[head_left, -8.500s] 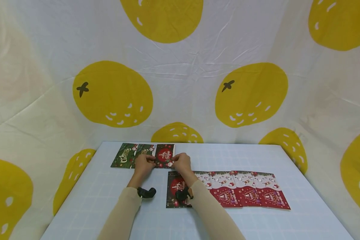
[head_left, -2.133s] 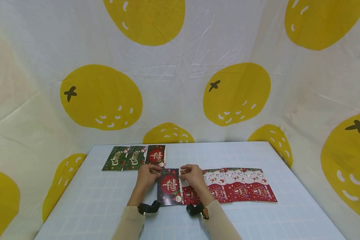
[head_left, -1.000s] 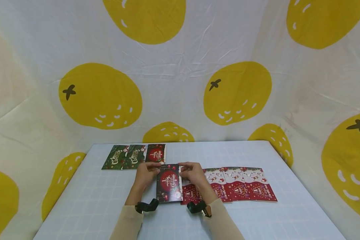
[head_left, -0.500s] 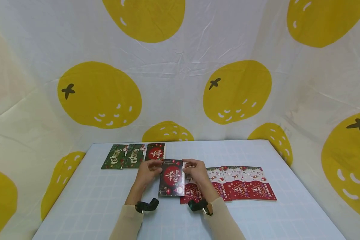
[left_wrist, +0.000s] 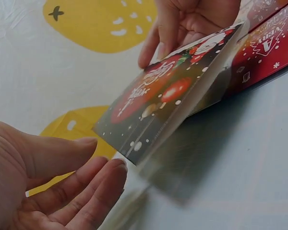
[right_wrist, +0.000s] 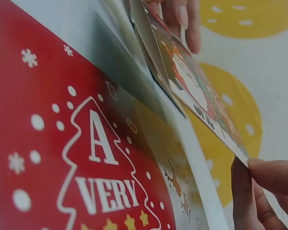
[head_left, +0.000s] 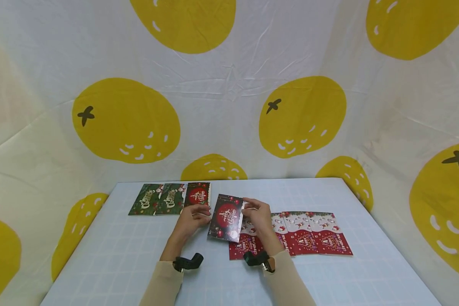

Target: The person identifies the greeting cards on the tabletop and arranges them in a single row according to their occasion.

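Observation:
A dark Christmas card (head_left: 226,217) with a red round print is lifted and tilted above the table. My right hand (head_left: 260,216) pinches its right edge between thumb and fingers, seen close in the right wrist view where thumb and finger (right_wrist: 266,191) nip the card's corner. Just off the card's left side is my left hand (head_left: 191,220); in the left wrist view its thumb and fingers (left_wrist: 53,167) are spread apart with a gap to the card (left_wrist: 168,96). Beneath and beside the right hand lie several red-and-white Christmas cards (head_left: 330,243), the leftmost partly covered.
At the back left of the pale table (head_left: 137,263) lie two green Christmas cards (head_left: 148,199) and a similar dark card (head_left: 198,194) in an overlapping row. A white curtain (head_left: 229,127) with yellow fruit prints stands behind and at both sides.
The dark card, earlier flat at the left end of the red row, has risen, moved slightly right and tilted. My left hand has let go of its edge; the right still holds it.

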{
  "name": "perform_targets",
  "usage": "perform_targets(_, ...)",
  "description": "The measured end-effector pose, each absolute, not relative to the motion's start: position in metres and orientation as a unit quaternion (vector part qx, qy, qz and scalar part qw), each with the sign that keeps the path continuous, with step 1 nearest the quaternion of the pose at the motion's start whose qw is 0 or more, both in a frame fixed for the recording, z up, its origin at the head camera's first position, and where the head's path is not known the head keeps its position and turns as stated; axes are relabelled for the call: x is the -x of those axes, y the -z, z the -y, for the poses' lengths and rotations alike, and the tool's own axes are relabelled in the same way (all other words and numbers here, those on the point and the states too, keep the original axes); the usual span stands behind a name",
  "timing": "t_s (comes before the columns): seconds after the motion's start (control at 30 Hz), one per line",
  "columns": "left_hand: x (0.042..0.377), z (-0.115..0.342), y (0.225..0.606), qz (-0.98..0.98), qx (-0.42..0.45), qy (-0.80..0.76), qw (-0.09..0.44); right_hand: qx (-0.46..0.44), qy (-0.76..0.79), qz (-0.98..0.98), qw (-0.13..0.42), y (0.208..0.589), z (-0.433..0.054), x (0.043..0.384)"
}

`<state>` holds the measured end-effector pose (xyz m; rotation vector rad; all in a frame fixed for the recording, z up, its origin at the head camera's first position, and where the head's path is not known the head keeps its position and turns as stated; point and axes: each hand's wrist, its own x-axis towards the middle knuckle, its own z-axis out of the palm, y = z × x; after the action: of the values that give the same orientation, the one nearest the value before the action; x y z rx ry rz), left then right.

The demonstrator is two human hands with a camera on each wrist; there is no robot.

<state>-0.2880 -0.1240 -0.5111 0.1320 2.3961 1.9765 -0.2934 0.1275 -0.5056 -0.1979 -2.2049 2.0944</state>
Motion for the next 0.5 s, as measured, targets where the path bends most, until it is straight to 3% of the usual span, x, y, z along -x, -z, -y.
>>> perform_targets(0.5,0.2871,0.1217,0.5141,-0.764,-0.092,-0.633,0.084,0.084,-0.707,0.699,0.068,0.5033,-0.1380,0.2936)
